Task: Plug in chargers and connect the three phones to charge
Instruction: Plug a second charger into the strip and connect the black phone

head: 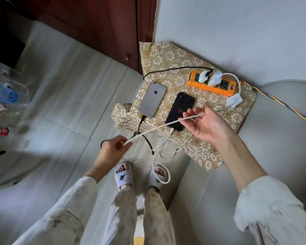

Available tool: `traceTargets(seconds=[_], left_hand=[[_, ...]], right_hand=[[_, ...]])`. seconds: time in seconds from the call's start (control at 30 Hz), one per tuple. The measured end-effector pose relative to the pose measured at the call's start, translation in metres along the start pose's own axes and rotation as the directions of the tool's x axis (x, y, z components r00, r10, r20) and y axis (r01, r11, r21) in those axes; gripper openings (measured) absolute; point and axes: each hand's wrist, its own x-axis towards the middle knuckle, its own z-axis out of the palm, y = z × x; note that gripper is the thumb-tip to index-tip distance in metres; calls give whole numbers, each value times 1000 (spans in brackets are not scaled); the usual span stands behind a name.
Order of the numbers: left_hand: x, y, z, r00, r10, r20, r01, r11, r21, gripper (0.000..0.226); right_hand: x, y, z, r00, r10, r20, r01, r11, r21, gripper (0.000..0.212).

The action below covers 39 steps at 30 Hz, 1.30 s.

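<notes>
Both hands pinch one white cable [159, 127] stretched between them: left hand [111, 147], right hand [204, 122]. A black phone [180, 111] lies just beyond the right hand.

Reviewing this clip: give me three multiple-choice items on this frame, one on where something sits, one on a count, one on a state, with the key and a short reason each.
1. Where does the orange power strip lie?
A. on the floor tiles
B. on the patterned cushion, near the wall
C. on the slippers

2. How many phones lie on the cushion?
A. two
B. three
C. four

3. What are the hands doing?
A. resting idle
B. both pressing a phone
C. holding a white cable stretched between them

Key: B, the strip lies on the cushion; A, only the silver phone and black phone show; C, left hand and right hand each hold it.
</notes>
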Motion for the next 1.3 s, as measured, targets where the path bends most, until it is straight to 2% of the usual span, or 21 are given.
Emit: traceTargets(seconds=[0.1,0.17,0.2,0.23,0.3,0.37,0.5,0.67,0.9,1.03,1.13,1.3], left_hand=[[30,-3,-47,955,-7,-296,-13,998,-66,4],[57,-6,-65,883,-8,-470,26,999,31,12],[69,-7,-69,865,3,-502,51,994,92,21],[79,-9,-70,870,5,-493,84,984,157,34],[91,-13,-63,927,-60,-370,162,954,251,60],[91,-14,-47,970,-103,-221,161,951,264,73],[75,-16,-7,999,-34,27,26,964,264,72],[65,-15,13,980,-81,182,26,958,285,66],[25,-19,-2,979,-154,132,110,950,291,57],[-18,-13,-25,985,-171,22,163,964,209,51],[-64,1,-43,980,-189,-53,194,976,96,44],[-152,13,-74,952,-257,-168,248,966,-76,38]], right_hand=[[19,-1,16,1000,-18,-17,19,998,67,44],[35,0,28,999,-34,-3,35,995,89,36],[43,2,33,999,-35,1,35,997,76,31],[51,4,37,999,-33,2,33,998,54,27],[68,11,43,999,-27,-18,28,999,26,25],[80,19,44,998,-13,-56,14,1000,17,37],[90,32,35,993,43,-114,-44,999,-3,61],[84,38,30,992,35,-118,-42,998,-51,57],[53,54,24,991,69,-111,-86,984,-154,52],[17,71,25,996,80,-42,-89,934,-347,44],[-22,87,32,996,87,22,-59,818,-572,40],[-95,126,50,992,15,129,102,518,-849,33]])
